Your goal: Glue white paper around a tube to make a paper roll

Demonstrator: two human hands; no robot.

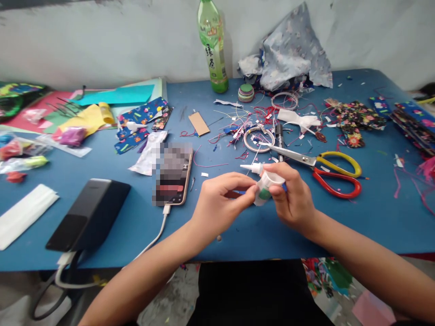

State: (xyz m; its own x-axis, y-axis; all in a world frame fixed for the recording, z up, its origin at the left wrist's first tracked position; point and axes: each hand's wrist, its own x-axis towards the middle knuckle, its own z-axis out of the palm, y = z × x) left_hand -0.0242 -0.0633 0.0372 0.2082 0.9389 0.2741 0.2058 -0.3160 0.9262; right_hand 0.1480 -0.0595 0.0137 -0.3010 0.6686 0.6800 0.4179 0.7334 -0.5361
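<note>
The right hand [295,199] grips a bottle [263,189] mid-frame; the left hand [220,198] curls beside it, pinch unclear; scissors [311,160] lie centre-right.

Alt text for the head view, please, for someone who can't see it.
A person's left hand and right hand hold a small white nozzle bottle over a blue table. Beyond lie red-and-yellow-handled scissors and floral fabric scraps; to the left, a phone and black power bank; at the back, an upright green-tea bottle.
</note>
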